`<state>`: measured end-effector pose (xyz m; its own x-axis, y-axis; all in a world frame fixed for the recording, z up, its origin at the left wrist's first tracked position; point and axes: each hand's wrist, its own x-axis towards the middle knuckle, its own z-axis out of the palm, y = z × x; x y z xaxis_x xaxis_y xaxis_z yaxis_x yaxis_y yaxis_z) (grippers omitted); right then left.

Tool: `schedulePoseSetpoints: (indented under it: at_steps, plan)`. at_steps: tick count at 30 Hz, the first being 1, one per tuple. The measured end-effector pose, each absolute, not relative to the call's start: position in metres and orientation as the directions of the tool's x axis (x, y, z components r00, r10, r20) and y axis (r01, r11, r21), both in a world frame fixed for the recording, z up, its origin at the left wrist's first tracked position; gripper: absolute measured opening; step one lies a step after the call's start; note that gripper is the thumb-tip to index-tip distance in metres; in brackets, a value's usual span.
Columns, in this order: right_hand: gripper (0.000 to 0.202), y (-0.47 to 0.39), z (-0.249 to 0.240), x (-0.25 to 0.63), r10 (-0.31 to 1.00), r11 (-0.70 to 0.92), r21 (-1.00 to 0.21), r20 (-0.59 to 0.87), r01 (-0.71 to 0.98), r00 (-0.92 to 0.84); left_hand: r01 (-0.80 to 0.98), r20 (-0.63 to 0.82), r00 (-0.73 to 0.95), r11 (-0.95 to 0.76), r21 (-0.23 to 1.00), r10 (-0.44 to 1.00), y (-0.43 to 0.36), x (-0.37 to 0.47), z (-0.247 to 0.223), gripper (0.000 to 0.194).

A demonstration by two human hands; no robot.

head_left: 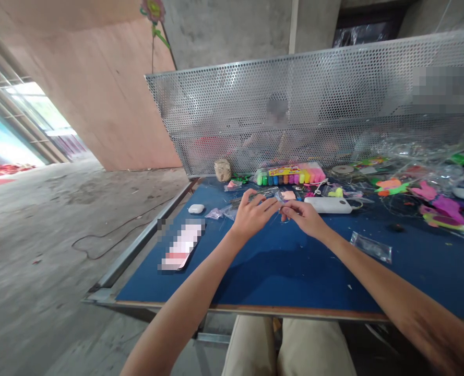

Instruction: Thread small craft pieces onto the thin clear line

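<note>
The broad, flat, blue tabletop [274, 277] carries the work; on it the long, white plastic bar [328, 205] with a cord at its end serves as landmark; both bare hands sit just left of that bar, the right hand [302, 216] nearer to it and the left hand [253, 211] farther off; such fine work seems best done with both wrists steady, the fingertips close together and only light pressure, so that nothing thin slips or creases; the right thumb and forefinger are drawn together in a pinch, apparently on a tiny, thin, see-through piece [282, 208]; the left fingers fan out, their tips reaching to that pinch, and whether they grip too I cannot tell; the piece lies right at the meeting fingertips, left of the bar, its outline too small to make out; a small, peach-coloured, blocky lump [289, 195] lies just beyond the fingertips, also left of the bar.
</note>
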<state>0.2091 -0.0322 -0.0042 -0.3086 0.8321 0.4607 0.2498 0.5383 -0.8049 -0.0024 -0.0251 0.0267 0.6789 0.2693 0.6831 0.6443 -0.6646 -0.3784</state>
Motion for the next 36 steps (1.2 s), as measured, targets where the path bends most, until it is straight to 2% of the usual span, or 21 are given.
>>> schedulePoseSetpoints:
  at_steps: [7, 11, 17, 25, 36]
  plan:
    - [0.026, -0.028, -0.011, 0.207, 0.859, 0.385, -0.923, 0.35, 0.02, -0.373, 0.58, 0.684, 0.693, -0.739, -0.342, 0.227, -0.02, -0.004, 0.02, 0.026]
    - [0.026, -0.028, -0.01, 0.209, 0.863, 0.426, -0.895, 0.358, 0.132, -0.355, 0.579, 0.674, 0.699, -0.744, -0.335, 0.24, -0.019, -0.006, 0.018, 0.025]
    - [0.032, -0.033, 0.0, 0.212, 0.821, 0.55, -0.775, 0.434, 0.311, -0.37, 0.568, 0.66, 0.719, -0.73, -0.38, 0.217, -0.019, -0.005, 0.017, 0.022]
    - [0.033, -0.039, 0.001, 0.208, 0.792, 0.608, -0.694, 0.494, 0.387, -0.36, 0.468, 0.594, 0.784, -0.798, -0.379, 0.178, -0.016, -0.008, 0.027, 0.021]
    - [0.033, -0.043, -0.001, 0.2, 0.754, 0.653, -0.601, 0.574, 0.461, -0.32, 0.449, 0.535, 0.811, -0.838, -0.312, 0.235, -0.018, -0.015, 0.037, 0.023]
